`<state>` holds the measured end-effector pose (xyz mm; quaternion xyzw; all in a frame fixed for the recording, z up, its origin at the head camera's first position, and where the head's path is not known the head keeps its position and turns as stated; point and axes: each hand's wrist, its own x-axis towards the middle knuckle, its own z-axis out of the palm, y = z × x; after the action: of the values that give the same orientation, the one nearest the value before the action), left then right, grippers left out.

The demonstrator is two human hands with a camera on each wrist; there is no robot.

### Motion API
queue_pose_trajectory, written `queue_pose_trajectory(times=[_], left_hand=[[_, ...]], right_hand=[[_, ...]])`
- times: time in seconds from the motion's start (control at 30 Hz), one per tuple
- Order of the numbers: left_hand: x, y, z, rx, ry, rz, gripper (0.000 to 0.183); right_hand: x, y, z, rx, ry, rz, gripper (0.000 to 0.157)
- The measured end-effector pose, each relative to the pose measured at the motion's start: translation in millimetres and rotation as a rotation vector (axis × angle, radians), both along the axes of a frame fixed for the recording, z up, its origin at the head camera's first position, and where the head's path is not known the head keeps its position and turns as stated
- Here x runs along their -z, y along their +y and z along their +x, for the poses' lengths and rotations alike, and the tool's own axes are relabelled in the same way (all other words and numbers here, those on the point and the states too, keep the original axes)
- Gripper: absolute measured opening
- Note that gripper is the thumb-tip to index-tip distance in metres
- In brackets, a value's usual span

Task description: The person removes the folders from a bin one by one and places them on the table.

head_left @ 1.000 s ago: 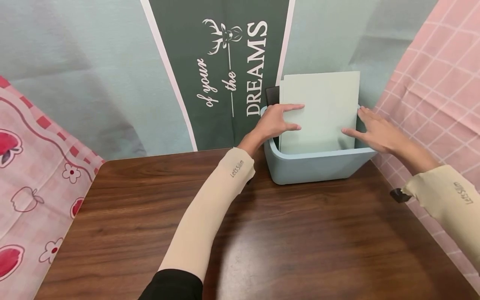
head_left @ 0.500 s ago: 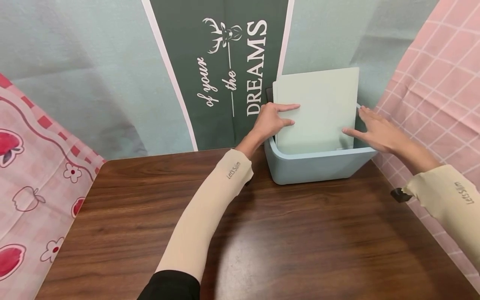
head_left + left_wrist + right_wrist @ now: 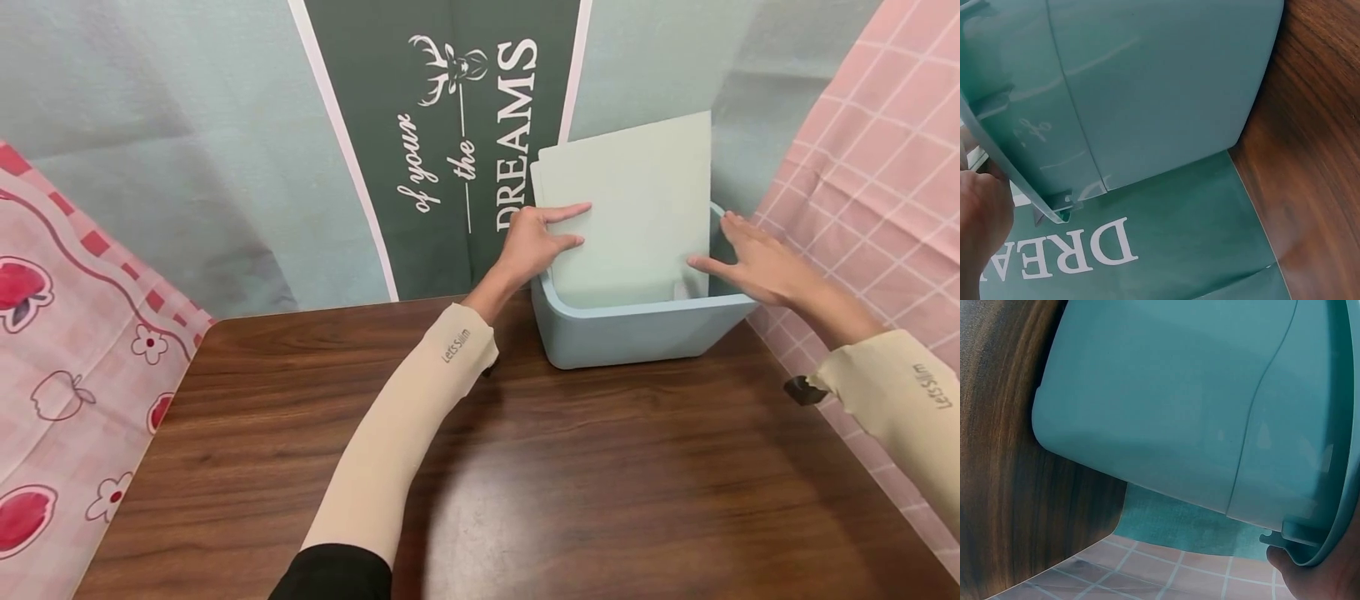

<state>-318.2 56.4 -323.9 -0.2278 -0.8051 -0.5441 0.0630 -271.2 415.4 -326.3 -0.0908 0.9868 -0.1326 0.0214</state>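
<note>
A blue storage bin (image 3: 645, 337) stands at the back right of the table. Stiff, pale green flat sheets (image 3: 630, 192) stand tilted in it and rise well above its rim; what exactly they are I cannot tell. My left hand (image 3: 528, 242) grips their left edge, with thumb and forefinger across the front face and the other fingers hidden. In the left wrist view that hand (image 3: 984, 209) is beside the bin's upper edge. My right hand (image 3: 761, 262) holds the bin's right rim, its thumb reaching inside. A fingertip (image 3: 1277, 557) shows under the rim in the right wrist view.
The brown wooden table (image 3: 570, 467) spreads in front of the bin. A green cloth with white lettering (image 3: 457, 167) hangs behind it. A pink checked cloth (image 3: 870, 192) is close on the right, and a fruit-patterned cloth (image 3: 82, 358) hangs on the left.
My left hand has moved a little left with the sheets. They lean further left, their top right corner has risen, and they now fan slightly apart. My right hand and the bin have hardly moved.
</note>
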Motion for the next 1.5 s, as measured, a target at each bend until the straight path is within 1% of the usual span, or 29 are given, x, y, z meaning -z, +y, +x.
queue_pose_trajectory(times=[0.2,0.43,0.57,0.67,0.9,1.0,1.17,1.5], left_hand=[[-5.2,-4,2.9,-0.015,0.006,0.1,0.049],[-16.3,-10,9.5,-0.077,0.089,0.146,0.046],[-21.2,-14,12.9,-0.091,0.135,0.189,0.046],[-24.4,-17,14.9,-0.099,0.151,0.207,0.046],[-28.6,-24,18.8,-0.131,0.159,0.254,0.045],[-30.5,-28,20.5,-0.14,0.161,0.307,0.045],[-36.8,-34,22.6,-0.124,0.153,0.4,0.044],[-45.4,-42,24.4,-0.164,0.161,0.455,0.043]], right_hand=[[-1.6,0,0.2,-0.001,-0.006,0.009,0.103],[-3.5,0,-1.4,0.002,-0.01,0.024,0.104],[-4.1,0,-3.4,0.002,-0.005,0.024,0.104],[-3.9,0,-4.5,0.003,-0.005,0.03,0.104],[-0.8,0,-4.7,-0.002,-0.001,0.039,0.104],[0.4,0,-5.3,-0.005,0.004,0.041,0.104],[0.5,-1,-5.9,0.0,0.014,0.023,0.104],[0.5,1,-3.3,0.005,0.032,0.021,0.103]])
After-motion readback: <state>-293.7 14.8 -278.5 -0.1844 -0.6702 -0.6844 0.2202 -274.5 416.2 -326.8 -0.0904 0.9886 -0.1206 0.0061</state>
